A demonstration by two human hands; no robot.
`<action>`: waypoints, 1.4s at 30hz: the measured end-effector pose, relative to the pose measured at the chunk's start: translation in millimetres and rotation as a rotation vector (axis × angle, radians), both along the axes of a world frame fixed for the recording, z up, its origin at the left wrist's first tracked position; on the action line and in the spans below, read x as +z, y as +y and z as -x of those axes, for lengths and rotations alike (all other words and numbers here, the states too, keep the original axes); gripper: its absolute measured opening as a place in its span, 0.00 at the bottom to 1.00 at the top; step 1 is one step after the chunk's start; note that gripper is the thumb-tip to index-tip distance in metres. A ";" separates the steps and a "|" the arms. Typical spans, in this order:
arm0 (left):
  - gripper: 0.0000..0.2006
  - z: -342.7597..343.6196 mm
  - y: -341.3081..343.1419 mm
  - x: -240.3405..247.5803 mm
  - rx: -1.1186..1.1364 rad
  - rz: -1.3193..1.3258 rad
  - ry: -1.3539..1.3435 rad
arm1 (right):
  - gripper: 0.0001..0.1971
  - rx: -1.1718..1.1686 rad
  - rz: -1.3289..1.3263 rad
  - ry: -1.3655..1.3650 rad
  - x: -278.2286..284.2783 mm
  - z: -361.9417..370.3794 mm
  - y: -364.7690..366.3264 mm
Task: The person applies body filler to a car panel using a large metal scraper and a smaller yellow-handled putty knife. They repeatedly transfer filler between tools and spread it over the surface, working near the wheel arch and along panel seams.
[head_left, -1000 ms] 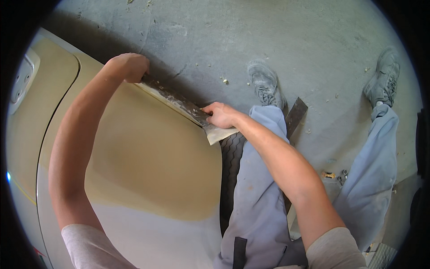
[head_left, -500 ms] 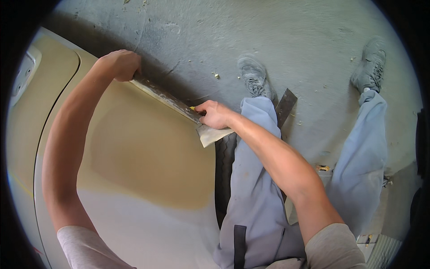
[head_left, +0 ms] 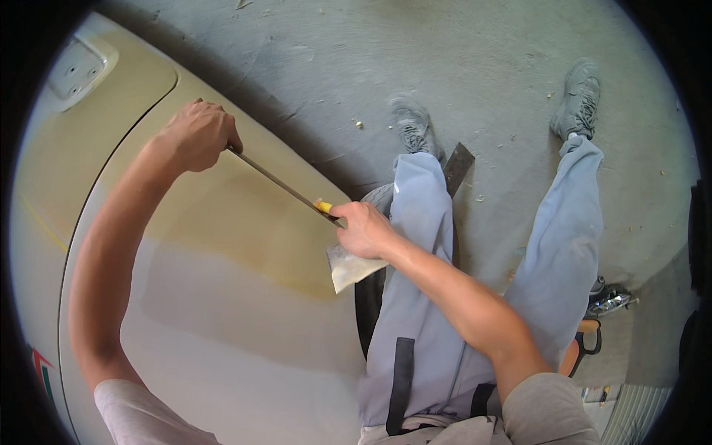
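A long, thin metal strip, seen almost edge-on, spans between my two hands over a car panel. My left hand is closed around its upper-left end, knuckles up. My right hand grips the other end near the panel's edge by the wheel. A small yellow piece pokes out by my right fingers. Below that hand juts a flat, pale, smeared piece, like a scraper blade; its joining to the yellow part is hidden. The panel is tan toward its far edge and pale grey nearer me.
A panel gap runs left of my left hand, with a recessed fitting beyond. A tyre shows beside my leg. Another dark flat strip is by my knee. An orange-and-black handled object lies at right on the grey floor.
Both hands have brought the strip from the panel's far edge inward across the tan area. Its broad smeared face has turned to nearly edge-on. The view has shifted, and both grips stay closed.
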State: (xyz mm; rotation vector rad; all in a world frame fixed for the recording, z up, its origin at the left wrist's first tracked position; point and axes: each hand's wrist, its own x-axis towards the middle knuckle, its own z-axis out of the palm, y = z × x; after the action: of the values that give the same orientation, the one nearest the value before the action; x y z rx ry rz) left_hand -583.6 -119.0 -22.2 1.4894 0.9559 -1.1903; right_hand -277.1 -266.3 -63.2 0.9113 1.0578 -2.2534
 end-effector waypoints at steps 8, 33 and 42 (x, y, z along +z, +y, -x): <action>0.21 -6.6 -0.1 104.0 0.055 -0.106 -0.019 | 0.19 -0.004 -0.070 0.049 93.9 -5.6 4.4; 0.17 -14.7 33.5 -3.8 -0.018 -0.128 -0.037 | 0.21 -0.011 -0.229 -0.065 -23.3 -11.4 35.6; 0.14 24.0 -17.9 -160.7 -0.133 0.186 0.120 | 0.30 0.102 0.018 0.057 -171.3 36.9 -31.1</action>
State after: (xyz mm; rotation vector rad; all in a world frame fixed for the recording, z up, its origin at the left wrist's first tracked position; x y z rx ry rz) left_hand -607.6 -136.9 -182.8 1.3617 0.8104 -1.4378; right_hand -314.0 -297.3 -234.5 0.7723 1.0824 -2.2125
